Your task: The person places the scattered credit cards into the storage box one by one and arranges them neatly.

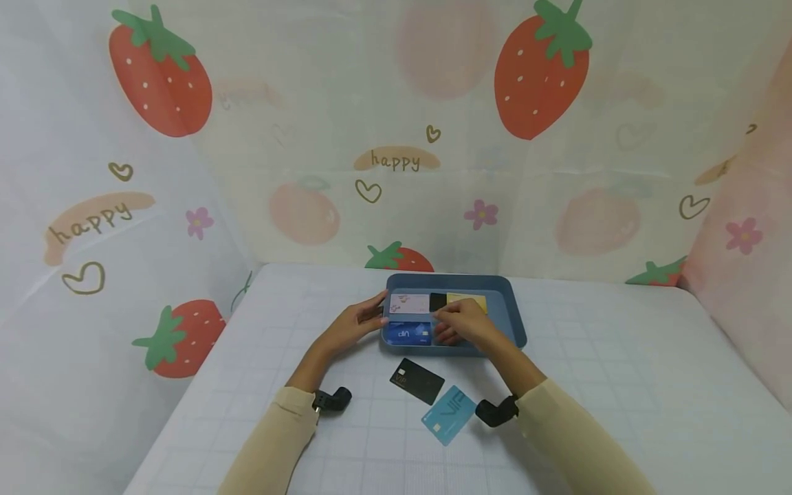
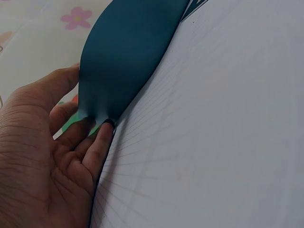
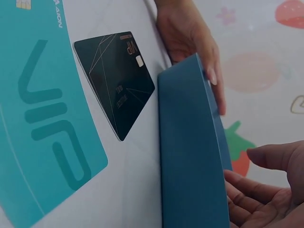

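A blue tray (image 1: 516, 320) holds several cards. My left hand (image 1: 355, 320) grips its left edge, with the thumb at the rim and the fingers against the outer wall (image 2: 128, 52). Over the middle of the tray is my right hand (image 1: 467, 322). Its thumb and fingers (image 3: 254, 187) are apart, and no card shows between them; some fingertips are hidden by the tray wall. In the tray lie a pale pink card (image 1: 410, 304), a blue VIP card (image 1: 408, 333), a black card (image 1: 437, 300) and a yellow card (image 1: 473, 300). My right hand partly covers the last two.
In front of the tray, a black VIP card (image 1: 417, 381) and a light blue VIP card (image 1: 448, 415) lie on the white table (image 1: 594, 412). A printed strawberry curtain (image 1: 396, 103) rises behind the table. Black cameras are strapped to both wrists.
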`<action>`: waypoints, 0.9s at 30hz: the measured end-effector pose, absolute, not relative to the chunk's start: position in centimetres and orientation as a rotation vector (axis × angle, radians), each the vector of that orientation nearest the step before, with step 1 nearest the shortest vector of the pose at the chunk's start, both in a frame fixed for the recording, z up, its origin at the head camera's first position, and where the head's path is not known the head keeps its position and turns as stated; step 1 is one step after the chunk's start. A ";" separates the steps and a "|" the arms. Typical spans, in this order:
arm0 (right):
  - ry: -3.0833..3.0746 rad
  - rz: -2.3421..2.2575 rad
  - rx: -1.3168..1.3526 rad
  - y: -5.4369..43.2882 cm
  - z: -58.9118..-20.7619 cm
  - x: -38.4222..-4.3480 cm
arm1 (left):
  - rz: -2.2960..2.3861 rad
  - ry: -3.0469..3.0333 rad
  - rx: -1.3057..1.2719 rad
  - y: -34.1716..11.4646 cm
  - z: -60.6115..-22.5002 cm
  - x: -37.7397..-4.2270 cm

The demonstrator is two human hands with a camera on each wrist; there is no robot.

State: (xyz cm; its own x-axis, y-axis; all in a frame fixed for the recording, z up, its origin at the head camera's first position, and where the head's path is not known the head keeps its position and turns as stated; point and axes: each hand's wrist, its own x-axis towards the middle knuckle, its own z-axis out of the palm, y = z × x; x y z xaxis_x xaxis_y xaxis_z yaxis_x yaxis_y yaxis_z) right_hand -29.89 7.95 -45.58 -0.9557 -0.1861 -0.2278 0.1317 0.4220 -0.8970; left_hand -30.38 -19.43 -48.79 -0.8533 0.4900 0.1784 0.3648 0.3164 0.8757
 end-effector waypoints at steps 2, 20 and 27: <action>2.411 -1.537 -0.060 8.0 -45.5 -29.8 | 1.577 2.447 0.800 -19.5 -48.9 -30.5; 2.566 -1.526 -0.162 9.1 -45.3 -28.3 | 1.601 2.470 0.784 -20.0 -52.7 -33.4; 2.633 -1.507 -0.244 9.5 -45.0 -27.7 | 1.581 2.481 0.802 -19.9 -52.8 -33.6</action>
